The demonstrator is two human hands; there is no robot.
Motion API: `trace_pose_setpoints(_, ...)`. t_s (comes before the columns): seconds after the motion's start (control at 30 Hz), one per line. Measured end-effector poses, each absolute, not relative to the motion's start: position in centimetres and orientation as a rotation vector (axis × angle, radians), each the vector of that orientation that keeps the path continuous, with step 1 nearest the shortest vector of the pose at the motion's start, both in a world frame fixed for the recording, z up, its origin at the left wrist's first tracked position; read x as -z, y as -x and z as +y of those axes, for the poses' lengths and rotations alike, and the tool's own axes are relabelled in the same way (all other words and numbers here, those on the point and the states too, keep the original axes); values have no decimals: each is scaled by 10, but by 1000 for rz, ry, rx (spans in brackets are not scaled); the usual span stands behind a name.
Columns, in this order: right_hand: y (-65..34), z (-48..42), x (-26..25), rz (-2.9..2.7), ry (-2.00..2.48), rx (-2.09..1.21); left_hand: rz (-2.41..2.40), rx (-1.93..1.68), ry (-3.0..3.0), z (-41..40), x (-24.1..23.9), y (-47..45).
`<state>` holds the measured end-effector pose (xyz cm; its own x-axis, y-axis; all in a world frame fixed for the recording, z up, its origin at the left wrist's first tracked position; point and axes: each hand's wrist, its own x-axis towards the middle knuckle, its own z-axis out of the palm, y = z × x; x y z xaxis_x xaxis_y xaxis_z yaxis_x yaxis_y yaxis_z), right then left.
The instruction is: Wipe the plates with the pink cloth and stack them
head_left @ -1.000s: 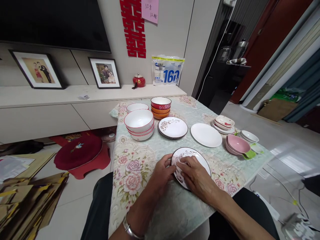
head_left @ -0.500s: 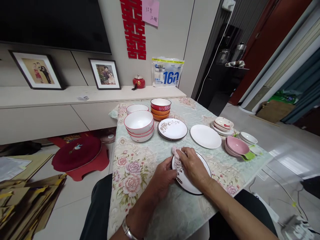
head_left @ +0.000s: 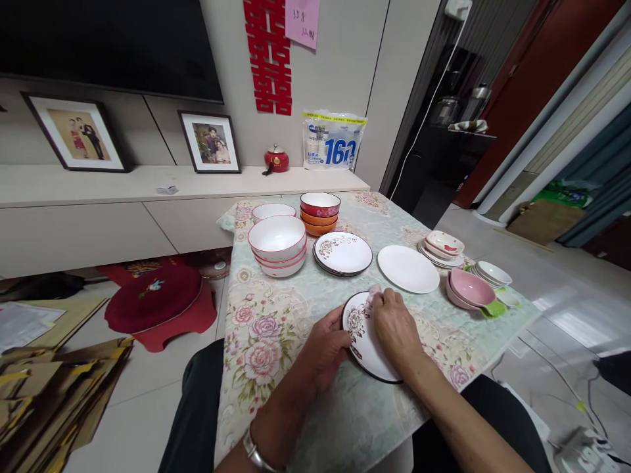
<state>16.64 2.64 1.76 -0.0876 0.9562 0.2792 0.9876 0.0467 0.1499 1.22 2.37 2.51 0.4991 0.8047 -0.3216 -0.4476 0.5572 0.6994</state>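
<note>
A white plate [head_left: 367,345] with a dark rim and brown flower print is tilted up over the near part of the table. My left hand [head_left: 328,345] grips its left edge, the thumb lying on the upper face. Against the plate's far right part, my right hand [head_left: 397,328] presses a bunched pale pink cloth [head_left: 374,292], mostly hidden under curled fingers. Beyond the plate lies a stack of matching dark-rimmed plates [head_left: 344,253]. A plain white oval plate [head_left: 408,268] rests to the right of that stack.
White red-rimmed bowls [head_left: 277,238] stand stacked at the left, with red and orange bowls [head_left: 320,213] behind. Pink bowls [head_left: 472,289] with green handles and small dishes [head_left: 444,243] sit at the right. A flowered cloth [head_left: 266,341] covers the table; a red stool [head_left: 158,302] stands left.
My right hand has moved the cloth rightward across the plate, uncovering the printed flower at the left. My left hand keeps its hold on the edge. The view has shifted slightly.
</note>
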Motion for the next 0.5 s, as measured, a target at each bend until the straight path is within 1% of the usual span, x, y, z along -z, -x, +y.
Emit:
trace_pose_setpoints(0.17, -144, 26, -19, -2207, 1826, 165, 648, -818, -549, 26, -20, -10)
trace_pose_setpoints(0.33, -154, 2, -22, -2271, 1444, -170, 603, -830, -541, 26, -16, -9)
trace_pose_setpoints(0.5, -181, -21, -32, -2390, 1285, -338, 602, -798, -567, 27, -18, -9)
